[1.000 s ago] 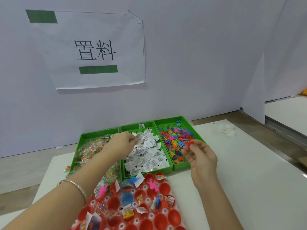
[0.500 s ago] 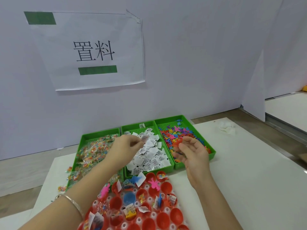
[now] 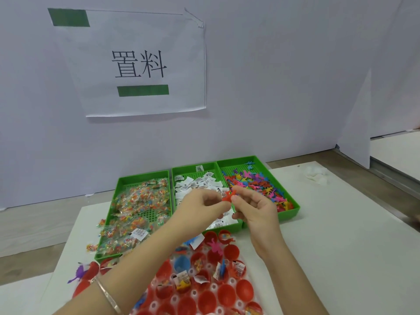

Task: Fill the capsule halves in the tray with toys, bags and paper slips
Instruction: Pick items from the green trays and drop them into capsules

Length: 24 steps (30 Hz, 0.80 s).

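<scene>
Here we see both hands meeting above the middle green bin (image 3: 195, 165), which holds the paper slips (image 3: 200, 183). The right hand (image 3: 256, 205) has its fingers curled, its fingertips pinching a red toy (image 3: 227, 197). The left hand (image 3: 202, 208), curled likewise, pinches the same toy from the other side; it may also hold a white slip, but the blur keeps us from telling. The left bin (image 3: 145, 175) holds the bags (image 3: 141, 201), and the right bin (image 3: 293, 208) the loose toys (image 3: 254, 185). Nearer us on the white table (image 3: 341, 246) lies the tray (image 3: 194, 292) of red capsule halves (image 3: 244, 289), some filled, some bare. A bracelet (image 3: 106, 296) rings the left wrist.
</scene>
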Available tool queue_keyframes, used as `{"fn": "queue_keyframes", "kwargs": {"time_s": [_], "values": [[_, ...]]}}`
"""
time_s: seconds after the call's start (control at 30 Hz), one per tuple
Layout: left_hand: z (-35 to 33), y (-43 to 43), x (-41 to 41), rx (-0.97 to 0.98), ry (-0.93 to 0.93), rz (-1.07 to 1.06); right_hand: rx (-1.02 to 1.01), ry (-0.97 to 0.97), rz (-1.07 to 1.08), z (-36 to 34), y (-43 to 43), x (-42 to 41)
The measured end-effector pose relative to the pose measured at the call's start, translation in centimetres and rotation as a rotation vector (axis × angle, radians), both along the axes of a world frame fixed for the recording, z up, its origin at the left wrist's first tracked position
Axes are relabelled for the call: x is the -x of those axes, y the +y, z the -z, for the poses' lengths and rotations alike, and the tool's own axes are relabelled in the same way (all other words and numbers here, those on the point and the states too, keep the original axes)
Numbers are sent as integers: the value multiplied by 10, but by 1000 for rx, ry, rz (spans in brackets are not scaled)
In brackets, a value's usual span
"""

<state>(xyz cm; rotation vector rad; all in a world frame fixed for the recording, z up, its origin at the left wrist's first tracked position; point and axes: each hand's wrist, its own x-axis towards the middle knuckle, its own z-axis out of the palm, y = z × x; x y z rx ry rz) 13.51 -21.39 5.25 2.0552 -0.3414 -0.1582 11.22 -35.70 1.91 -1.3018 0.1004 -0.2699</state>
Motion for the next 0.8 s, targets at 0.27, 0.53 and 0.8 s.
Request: {"fn": "queue_keyframes", "kwargs": {"time_s": [0.27, 0.53, 0.8], "values": [[1, 7, 6, -142, -51, 23, -48, 54, -223, 3, 1, 0], [6, 86, -12, -499, -203, -219, -104, 24, -25, 11, -3, -7], [28, 145, -31, -1014, -33, -313, -144, -8, 85, 17, -13, -9]]}}
